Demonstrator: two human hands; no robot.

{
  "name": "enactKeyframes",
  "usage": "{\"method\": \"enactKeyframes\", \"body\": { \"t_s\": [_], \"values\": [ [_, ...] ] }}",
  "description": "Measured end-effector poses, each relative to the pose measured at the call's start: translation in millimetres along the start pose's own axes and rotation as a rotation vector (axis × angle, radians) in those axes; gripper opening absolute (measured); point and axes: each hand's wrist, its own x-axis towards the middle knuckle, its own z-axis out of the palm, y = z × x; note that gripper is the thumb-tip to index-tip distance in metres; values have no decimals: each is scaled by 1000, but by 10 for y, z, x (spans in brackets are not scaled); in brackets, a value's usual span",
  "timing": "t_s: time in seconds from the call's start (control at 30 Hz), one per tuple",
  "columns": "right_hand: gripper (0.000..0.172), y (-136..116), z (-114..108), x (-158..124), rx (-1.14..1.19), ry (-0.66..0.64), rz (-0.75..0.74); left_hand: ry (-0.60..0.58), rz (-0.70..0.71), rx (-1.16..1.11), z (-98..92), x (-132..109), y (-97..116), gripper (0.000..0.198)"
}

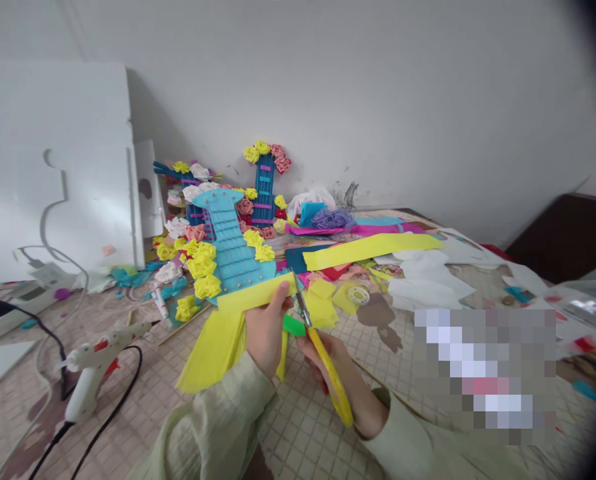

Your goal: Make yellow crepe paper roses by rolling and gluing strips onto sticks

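My left hand (pixel 265 333) pinches a strip of yellow crepe paper (pixel 248 297), with the thumb on top near its right end. More yellow paper (pixel 211 357) hangs or lies below that hand; I cannot tell if it is held too. In my right hand (pixel 331 357) are scissors (pixel 331 373) with yellow handles, and their blades meet the strip's right end. A small green piece (pixel 293 325) shows between the hands. Just behind the strip stands a light blue shape (pixel 231 243) strung with lines, with crumpled yellow paper flowers (pixel 201 260) along its sides.
A white glue gun (pixel 91 367) with a black cord lies at the left. Dark blue decorated pieces (pixel 264 190) lean by the wall. Behind my hands are a long yellow strip (pixel 373 250), purple yarn (pixel 333 220) and a tape roll (pixel 358 295). A pixelated patch covers the right.
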Motion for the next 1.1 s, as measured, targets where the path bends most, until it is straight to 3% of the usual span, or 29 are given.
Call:
{"method": "enactKeyframes", "body": {
  "t_s": [0.63, 1.1],
  "values": [
    [32, -22, -9, -18, -23, -3, -13, 38, -5, 42, -7, 6, 32, 23],
    [35, -83, 6, -39, 18, 17, 58, 41, -22, 8, 7, 11, 37, 22]
  ]
}}
